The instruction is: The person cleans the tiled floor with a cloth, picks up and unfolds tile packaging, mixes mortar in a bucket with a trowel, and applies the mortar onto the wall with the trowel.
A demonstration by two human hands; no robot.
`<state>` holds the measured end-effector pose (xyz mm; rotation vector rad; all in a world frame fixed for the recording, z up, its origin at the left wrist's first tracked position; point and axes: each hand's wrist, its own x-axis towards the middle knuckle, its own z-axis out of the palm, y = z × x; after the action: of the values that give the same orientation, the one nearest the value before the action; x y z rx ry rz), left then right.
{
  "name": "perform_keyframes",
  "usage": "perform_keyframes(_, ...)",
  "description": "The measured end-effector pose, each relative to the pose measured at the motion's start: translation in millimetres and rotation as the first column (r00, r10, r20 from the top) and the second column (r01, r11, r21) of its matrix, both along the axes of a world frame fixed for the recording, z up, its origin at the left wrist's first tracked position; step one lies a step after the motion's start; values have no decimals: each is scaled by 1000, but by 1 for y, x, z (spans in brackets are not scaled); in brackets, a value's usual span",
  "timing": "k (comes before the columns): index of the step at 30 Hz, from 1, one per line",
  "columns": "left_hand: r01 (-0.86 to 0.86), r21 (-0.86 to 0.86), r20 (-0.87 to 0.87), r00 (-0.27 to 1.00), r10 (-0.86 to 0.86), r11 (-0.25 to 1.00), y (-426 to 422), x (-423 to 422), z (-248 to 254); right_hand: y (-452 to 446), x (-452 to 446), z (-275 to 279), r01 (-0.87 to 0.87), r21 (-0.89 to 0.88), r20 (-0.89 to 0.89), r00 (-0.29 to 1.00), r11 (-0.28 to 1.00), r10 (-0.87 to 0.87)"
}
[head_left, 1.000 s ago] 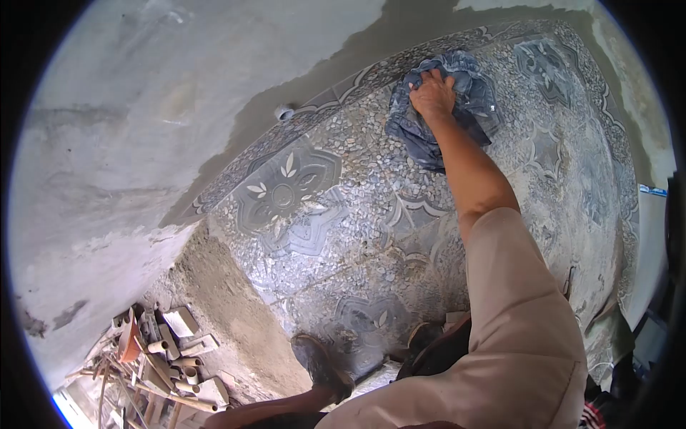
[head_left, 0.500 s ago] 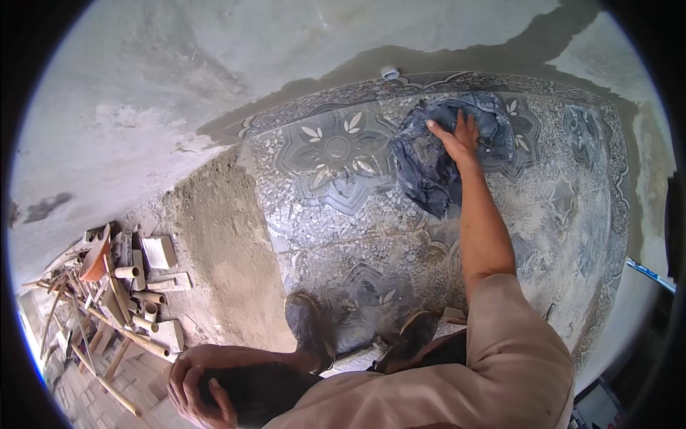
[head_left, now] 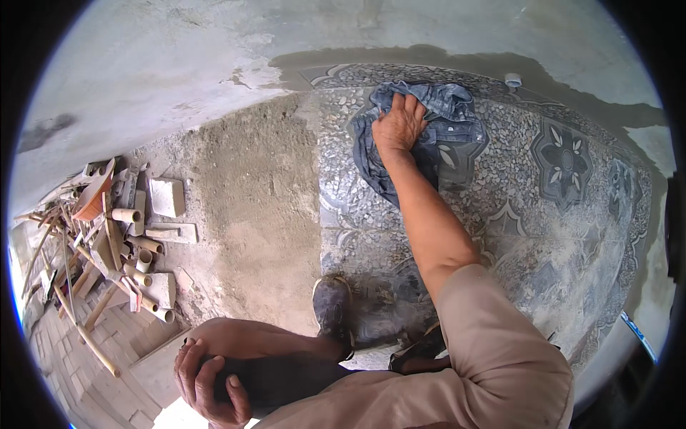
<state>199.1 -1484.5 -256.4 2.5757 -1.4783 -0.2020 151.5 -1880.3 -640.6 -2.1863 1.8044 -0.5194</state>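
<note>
My right hand [head_left: 400, 127] presses down on a crumpled blue-grey rag [head_left: 450, 104], its fingers bent into the cloth. The rag looks like an old garment and lies bunched on the patterned floor tiles [head_left: 507, 168], near the foot of the wall. Grey flower shapes and pebble print show on the tiles, with whitish dust over parts of them. At lower left, my left hand [head_left: 213, 386] rests over my bent knee, holding no object. Its fingers are loosely curved and the thumb stands apart.
Rough bare mortar [head_left: 250, 207] borders the tiles on the left. Beyond it lie pipe offcuts [head_left: 136, 274], sticks, blocks and an orange basin [head_left: 94, 193]. A short white pipe end [head_left: 512, 80] sticks out by the plastered wall [head_left: 371, 32]. My boot [head_left: 333, 307] stands on the tile edge.
My right hand has carried the rag leftward over the tiles, toward their bare left edge. The view has turned with it. My left hand stays on the knee.
</note>
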Motion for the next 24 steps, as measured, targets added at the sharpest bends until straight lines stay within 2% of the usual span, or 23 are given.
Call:
perform_keyframes(5,34,-25,9,999,-34,999,6,6,-3,50,97,3,-188,97,116,977,977,177)
perform_keyframes(7,61,-20,2,998,-61,998,-2,1,2,72,125,12,-474,136,223,870,870,439)
perform_keyframes(9,79,-47,-17,997,-80,996,-16,-6,3,91,146,3,-559,185,574,729,808,373)
perform_keyframes(10,73,-66,-13,997,-74,995,-19,-7,2,87,134,13,-549,177,562,738,817,374)
perform_keyframes(12,84,-91,-17,996,-86,992,-16,0,0,88,84,50,-567,333,759,636,754,143)
perform_keyframes(13,80,-93,-5,997,-81,992,-14,3,-2,81,41,68,-550,370,800,599,748,45)
perform_keyframes(14,86,-91,-14,996,-88,992,-13,6,-4,74,-5,91,-532,453,858,477,715,-188)
perform_keyframes(15,83,-107,-13,996,-85,991,-12,8,-7,62,-55,109,-435,483,823,522,760,-224)
perform_keyframes(17,57,-118,-18,998,-60,991,-12,10,-9,33,-147,124,-224,563,773,482,796,-411)
perform_keyframes(18,66,-126,-38,997,-72,990,-14,12,-10,17,-189,118,-178,534,759,530,826,-377)
perform_keyframes(20,79,-134,-56,995,-87,988,-15,14,-12,-16,-246,89,81,565,641,584,821,-498)
perform_keyframes(21,84,-126,-61,994,-93,988,-15,14,-12,-18,-248,54,88,572,634,583,815,-508)
perform_keyframes(22,89,-133,-65,993,-98,987,-17,14,-13,-20,-249,8,209,178,429,863,962,-267)
perform_keyframes(23,91,-139,-68,993,-101,986,-19,13,-15,-19,-252,-19,124,-247,54,992,961,-114)
perform_keyframes(24,100,-129,-67,992,-109,987,-23,13,-19,-4,-227,-18,121,-229,24,993,966,-119)
